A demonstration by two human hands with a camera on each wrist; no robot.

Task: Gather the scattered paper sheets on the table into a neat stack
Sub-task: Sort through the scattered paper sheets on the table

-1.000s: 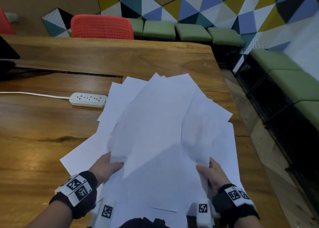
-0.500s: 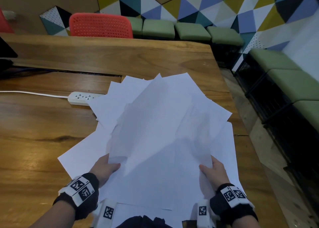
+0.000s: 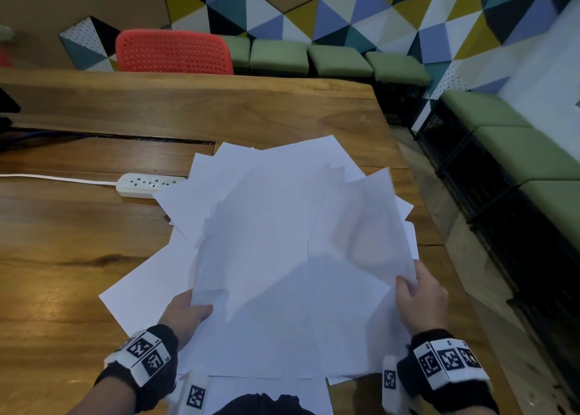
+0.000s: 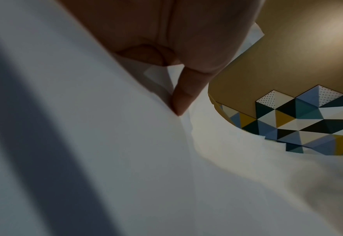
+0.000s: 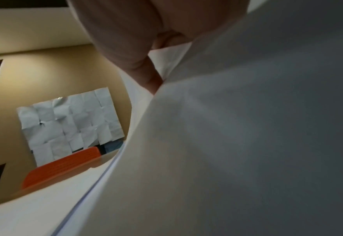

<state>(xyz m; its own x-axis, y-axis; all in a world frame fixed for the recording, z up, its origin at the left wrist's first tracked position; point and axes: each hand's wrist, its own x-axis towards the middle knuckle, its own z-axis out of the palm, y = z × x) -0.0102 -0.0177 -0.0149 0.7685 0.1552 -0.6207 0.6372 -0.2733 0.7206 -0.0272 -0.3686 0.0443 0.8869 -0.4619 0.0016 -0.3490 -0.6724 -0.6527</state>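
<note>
Several white paper sheets (image 3: 282, 242) lie fanned and overlapping on the wooden table (image 3: 78, 242), their near edges lifted toward me. My left hand (image 3: 188, 312) grips the left near edge of the pile, thumb on top and fingers hidden under the paper. My right hand (image 3: 417, 295) grips the right near edge the same way. In the left wrist view a thumb (image 4: 183, 95) presses into the sheets (image 4: 126, 159). In the right wrist view the paper (image 5: 227, 143) covers most of the picture below the hand (image 5: 144, 63).
A white power strip (image 3: 147, 183) with its cable lies left of the sheets, partly under one corner. A red chair (image 3: 174, 52) stands beyond the table's far edge. Green padded benches (image 3: 518, 150) line the wall at the right. The table's right edge runs close to my right hand.
The sheets on the left have slid up and over toward the power strip. My right hand has shifted outward to the right edge, and the pile has been drawn closer together.
</note>
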